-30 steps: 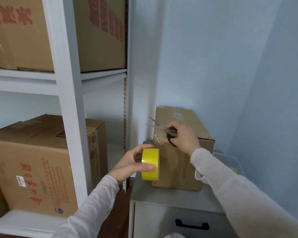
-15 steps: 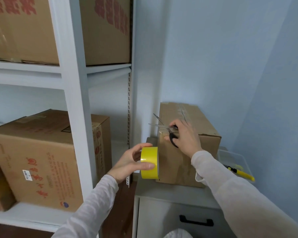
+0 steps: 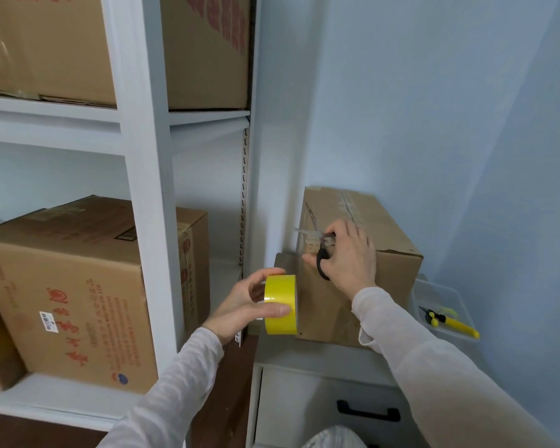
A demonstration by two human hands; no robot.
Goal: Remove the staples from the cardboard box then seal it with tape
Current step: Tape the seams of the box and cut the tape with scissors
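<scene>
A brown cardboard box (image 3: pixel 388 234) stands on a grey cabinet (image 3: pixel 307 354), with clear tape along its top seam. My left hand (image 3: pixel 243 302) grips a yellow tape roll (image 3: pixel 280 303) held against the box's near left face. My right hand (image 3: pixel 349 257) holds black-handled scissors (image 3: pixel 320 250) at the box's upper left edge. The blades are spread open and point left, past the corner. A strip of tape from the roll toward the blades is too faint to make out.
A white shelving unit (image 3: pixel 146 176) with several large cardboard boxes (image 3: pixel 75 286) stands to the left. Right of the box, a clear plastic bin (image 3: pixel 446 295) holds yellow-handled pliers (image 3: pixel 450 321). The cabinet has a drawer with a black handle (image 3: pixel 367 412). Blue walls close in behind and to the right.
The view has shifted down and left, bringing the bin and pliers into sight. Both hands keep their hold on roll and scissors at the box's left edge.
</scene>
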